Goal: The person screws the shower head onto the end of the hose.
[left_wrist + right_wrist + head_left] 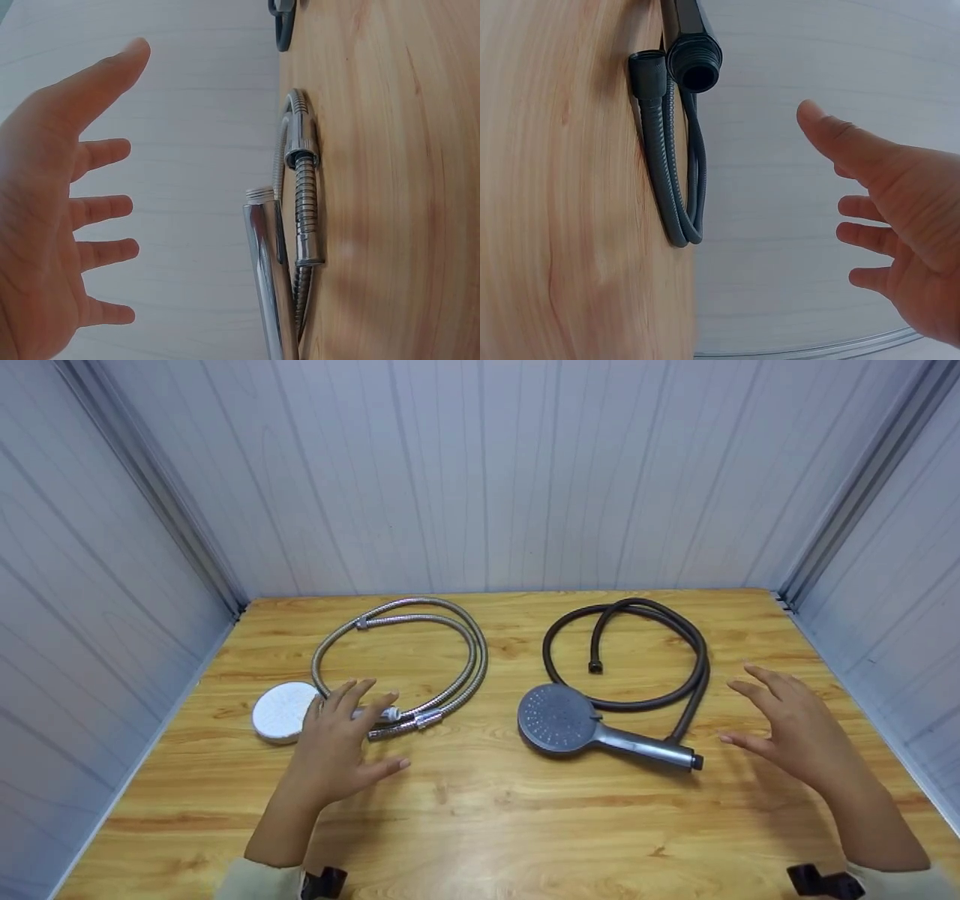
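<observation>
Pale sleeves (259, 881) lead to my left hand (330, 750) and right hand (802, 731), fingers (109, 255) apart, empty. Beyond, on the tabletop (480, 832), a white shower head (281, 709) and grey shower head (556, 718) look light but slick; I'd grip their stiff handles (645, 748), flexible hoses (630, 706) behind.

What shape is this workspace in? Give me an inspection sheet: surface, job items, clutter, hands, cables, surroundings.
Surface: wood-grain tabletop, visible parts dry-looking.
Job items: white-faced shower head with metal hose on the left; grey shower head with black hose on the right. Both hoses look detached; the threaded ends of both handles are bare.
Clutter: nothing seen.
Hands: left hand spread, partly hiding the white-faced shower head in the head view; right hand spread, right of the grey shower head. Neither holds anything.
Cables: nothing seen.
Surroundings: pale panelled walls behind and at both sides.
</observation>
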`<state>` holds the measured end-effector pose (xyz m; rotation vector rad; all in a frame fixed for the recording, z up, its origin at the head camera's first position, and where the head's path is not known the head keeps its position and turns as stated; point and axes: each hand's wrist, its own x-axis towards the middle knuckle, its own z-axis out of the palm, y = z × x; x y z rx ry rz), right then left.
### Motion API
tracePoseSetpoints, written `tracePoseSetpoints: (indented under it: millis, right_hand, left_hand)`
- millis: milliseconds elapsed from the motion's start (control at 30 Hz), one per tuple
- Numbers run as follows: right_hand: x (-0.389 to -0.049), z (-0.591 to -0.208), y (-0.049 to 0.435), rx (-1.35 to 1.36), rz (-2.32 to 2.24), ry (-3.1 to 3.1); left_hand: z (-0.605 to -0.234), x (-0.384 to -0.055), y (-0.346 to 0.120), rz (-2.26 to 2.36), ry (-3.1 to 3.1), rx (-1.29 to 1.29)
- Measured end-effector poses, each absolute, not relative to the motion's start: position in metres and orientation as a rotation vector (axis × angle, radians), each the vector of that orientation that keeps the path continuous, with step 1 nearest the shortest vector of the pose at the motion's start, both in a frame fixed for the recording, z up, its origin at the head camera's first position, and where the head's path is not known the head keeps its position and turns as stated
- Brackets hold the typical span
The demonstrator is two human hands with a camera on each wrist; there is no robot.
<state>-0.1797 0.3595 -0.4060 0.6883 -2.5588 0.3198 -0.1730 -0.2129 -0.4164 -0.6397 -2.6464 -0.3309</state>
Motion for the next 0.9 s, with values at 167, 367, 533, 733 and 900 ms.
tracePoseSetpoints:
  millis: [167,367,533,733,900]
  right_hand:
    - [-0.178,-0.407,0.36,0.705,0.342,-2.523]
    - [-0.177,-0.409,0.361,0.711,0.354,-2.517]
    - [-0.177,-0.41,0.361,0.705,0.371,-2.52]
    - [-0.177,-0.412,0.362,0.704,0.401,-2.51]
    - [-0.177,-0.416,0.362,0.708,0.415,-2.503]
  left_hand:
    - [-0.419,-0.174,-0.211,-0.359,-2.63,-0.667]
    - [-0.419,-0.176,-0.207,-0.417,-2.586,-0.711]
    - [-0.422,-0.177,-0.203,-0.445,-2.571,-0.727]
    - [-0.424,-0.178,-0.198,-0.489,-2.556,-0.746]
    - [-0.426,-0.18,-0.191,-0.531,-2.535,-0.775]
